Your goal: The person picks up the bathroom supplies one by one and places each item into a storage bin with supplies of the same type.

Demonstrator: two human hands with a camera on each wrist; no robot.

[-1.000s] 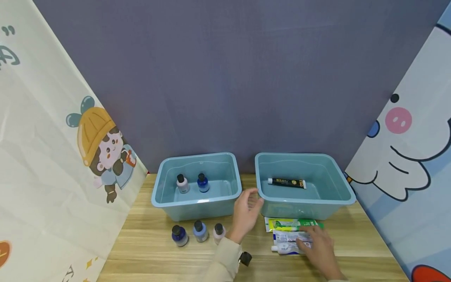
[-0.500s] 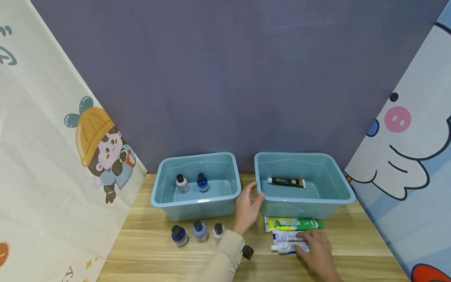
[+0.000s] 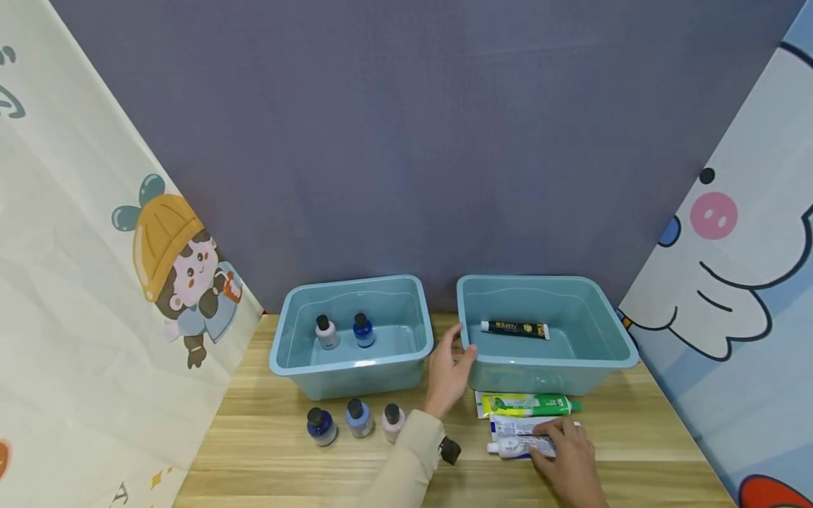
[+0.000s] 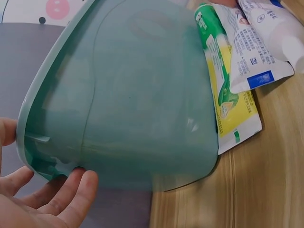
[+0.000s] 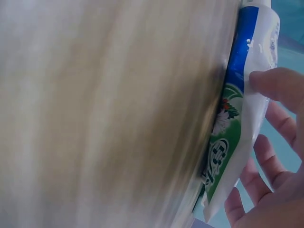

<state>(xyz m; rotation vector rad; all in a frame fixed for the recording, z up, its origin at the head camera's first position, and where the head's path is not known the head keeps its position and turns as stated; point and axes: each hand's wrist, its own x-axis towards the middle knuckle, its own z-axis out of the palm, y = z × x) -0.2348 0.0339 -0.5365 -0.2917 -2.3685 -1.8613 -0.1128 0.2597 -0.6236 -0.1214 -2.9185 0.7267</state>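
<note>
My left hand point(image 3: 448, 377) is at the front left corner of the right blue-green plastic bin point(image 3: 546, 374). In the left wrist view its fingers point(image 4: 78, 194) curl at the bin's rim. My right hand point(image 3: 567, 451) pinches a white toothpaste tube point(image 3: 517, 446) lying nearest me on the table. The right wrist view shows the tube's point(image 5: 232, 109) blue and green print, with the thumb on one side and the other fingers behind. Beyond it lie another white toothpaste tube point(image 3: 508, 426) and a green-yellow one point(image 3: 524, 405). A black toothpaste tube point(image 3: 516, 329) rests inside the right bin.
A second blue-green bin point(image 3: 356, 384) stands to the left, holding a pale bottle point(image 3: 327, 333) and a blue bottle point(image 3: 363, 331). In front are a dark blue bottle point(image 3: 322, 427), a light blue bottle point(image 3: 359, 419) and a pale pink bottle point(image 3: 392, 422). A grey curtain point(image 3: 406, 155) hangs behind.
My right hand has drawn back from over the green-yellow tube and closed its fingers on the nearest white tube. My left hand has shifted slightly, its fingers now at the bin's rim.
</note>
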